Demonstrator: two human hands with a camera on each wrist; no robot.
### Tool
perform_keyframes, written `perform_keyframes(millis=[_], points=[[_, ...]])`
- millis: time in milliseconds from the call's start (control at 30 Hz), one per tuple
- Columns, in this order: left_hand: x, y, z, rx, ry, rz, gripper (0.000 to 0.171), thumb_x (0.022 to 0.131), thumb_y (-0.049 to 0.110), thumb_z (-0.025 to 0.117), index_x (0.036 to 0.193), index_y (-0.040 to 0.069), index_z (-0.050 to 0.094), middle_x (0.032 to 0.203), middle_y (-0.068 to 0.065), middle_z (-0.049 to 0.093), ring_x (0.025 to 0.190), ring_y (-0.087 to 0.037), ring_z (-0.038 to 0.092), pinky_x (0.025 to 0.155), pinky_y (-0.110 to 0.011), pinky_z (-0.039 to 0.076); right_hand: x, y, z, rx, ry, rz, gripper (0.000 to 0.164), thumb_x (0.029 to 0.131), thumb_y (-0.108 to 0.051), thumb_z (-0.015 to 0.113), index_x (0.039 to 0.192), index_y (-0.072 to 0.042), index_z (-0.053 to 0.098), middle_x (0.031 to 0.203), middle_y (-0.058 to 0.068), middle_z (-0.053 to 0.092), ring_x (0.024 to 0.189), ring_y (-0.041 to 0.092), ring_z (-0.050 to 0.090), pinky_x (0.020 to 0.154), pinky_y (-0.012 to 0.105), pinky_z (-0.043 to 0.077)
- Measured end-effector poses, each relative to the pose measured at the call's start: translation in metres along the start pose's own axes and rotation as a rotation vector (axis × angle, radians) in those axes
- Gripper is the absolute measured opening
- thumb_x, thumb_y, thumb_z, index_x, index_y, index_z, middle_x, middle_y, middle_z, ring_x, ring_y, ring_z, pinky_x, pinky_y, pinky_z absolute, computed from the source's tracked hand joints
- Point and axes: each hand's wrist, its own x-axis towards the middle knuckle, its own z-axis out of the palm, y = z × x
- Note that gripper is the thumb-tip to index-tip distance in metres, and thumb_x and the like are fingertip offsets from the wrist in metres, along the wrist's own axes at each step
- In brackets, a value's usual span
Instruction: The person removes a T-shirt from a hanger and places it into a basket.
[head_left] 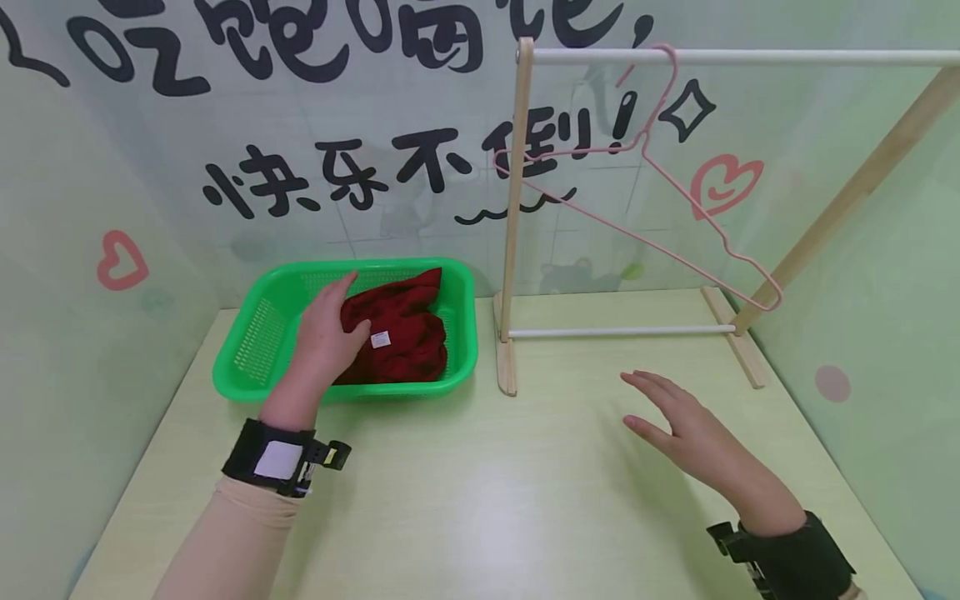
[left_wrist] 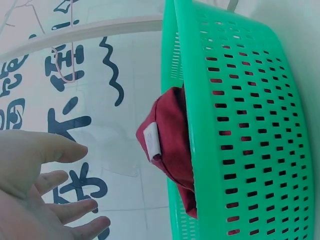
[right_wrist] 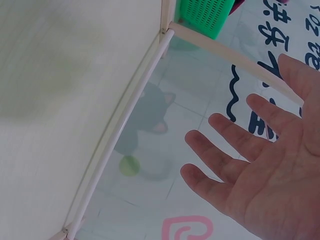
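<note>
A dark red folded cloth item with a white tag (head_left: 405,329) lies in the green plastic basket (head_left: 457,379). My left hand (head_left: 326,333) hovers over the basket beside the cloth, thumb and fingers spread apart and holding nothing. In the left wrist view the left hand (left_wrist: 45,185) shows extended fingers, with the red cloth (left_wrist: 172,135) peeking above the basket's wall (left_wrist: 240,125). Over the table at the right, my right hand (head_left: 690,433) is held with fingers extended and nothing in them. The right wrist view shows that palm (right_wrist: 270,165) with its fingers spread.
A wooden rack (head_left: 513,208) with a white top rod (head_left: 787,57) and a white lower rod (head_left: 622,332) stands right of the basket. A pink hanger (head_left: 712,225) hangs from the top rod. Printed walls enclose the pale table (head_left: 465,500) at the back and sides.
</note>
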Motion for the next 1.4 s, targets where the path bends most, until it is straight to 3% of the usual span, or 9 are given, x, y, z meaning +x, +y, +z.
perform_keyframes(millis=[267, 467, 767, 967, 1233, 1400], points=[[-0.011, 0.008, -0.002, -0.032, -0.045, 0.081, 0.063, 0.092, 0.013, 0.058, 0.148, 0.006, 0.029, 0.148, -0.023, 0.033, 0.136, -0.043, 0.028, 0.108, -0.059, 0.027, 0.000, 0.000, 0.000, -0.005, 0.006, -0.001, 0.059, 0.094, -0.036, 0.057, 0.144, -0.013, 0.038, 0.146, 0.017, 0.037, 0.133, 0.040, 0.035, 0.102, 0.059, 0.033], [-0.026, 0.020, -0.001, -0.025, -0.127, 0.120, 0.063, 0.094, 0.020, 0.056, 0.148, 0.006, 0.027, 0.149, -0.020, 0.032, 0.137, -0.040, 0.028, 0.109, -0.057, 0.027, 0.001, -0.002, -0.001, -0.016, 0.010, -0.006, 0.059, 0.094, -0.036, 0.057, 0.144, -0.012, 0.038, 0.145, 0.018, 0.038, 0.133, 0.041, 0.035, 0.102, 0.060, 0.032], [-0.052, 0.035, 0.014, 0.119, -0.243, 0.188, 0.065, 0.096, 0.034, 0.053, 0.151, 0.013, 0.024, 0.152, -0.019, 0.028, 0.139, -0.042, 0.024, 0.104, -0.066, 0.028, 0.007, -0.008, -0.002, -0.081, 0.030, -0.043, 0.059, 0.093, -0.036, 0.059, 0.144, -0.012, 0.039, 0.144, 0.018, 0.040, 0.131, 0.040, 0.037, 0.103, 0.058, 0.032], [-0.072, 0.041, 0.023, 0.156, -0.312, 0.211, 0.066, 0.096, 0.041, 0.050, 0.151, 0.019, 0.023, 0.155, -0.014, 0.025, 0.141, -0.042, 0.021, 0.104, -0.067, 0.026, 0.014, -0.013, -0.001, -0.166, 0.091, -0.112, 0.058, 0.091, -0.032, 0.063, 0.141, -0.011, 0.043, 0.141, 0.017, 0.044, 0.129, 0.039, 0.040, 0.103, 0.057, 0.031], [-0.086, 0.045, 0.027, 0.249, -0.302, 0.270, 0.066, 0.096, 0.047, 0.048, 0.152, 0.022, 0.022, 0.157, -0.012, 0.020, 0.143, -0.043, 0.015, 0.106, -0.064, 0.025, 0.018, -0.021, 0.004, -0.261, 0.141, -0.169, 0.061, 0.088, -0.032, 0.065, 0.142, -0.014, 0.042, 0.145, 0.015, 0.040, 0.133, 0.044, 0.032, 0.102, 0.063, 0.026], [-0.093, 0.047, 0.032, 0.301, -0.302, 0.308, 0.067, 0.096, 0.050, 0.046, 0.152, 0.025, 0.019, 0.159, -0.009, 0.014, 0.145, -0.041, 0.005, 0.109, -0.064, 0.020, 0.019, -0.025, 0.008, -0.317, 0.113, -0.192, 0.065, 0.090, -0.041, 0.060, 0.147, -0.020, 0.035, 0.154, 0.008, 0.027, 0.143, 0.038, 0.017, 0.106, 0.064, 0.017]])
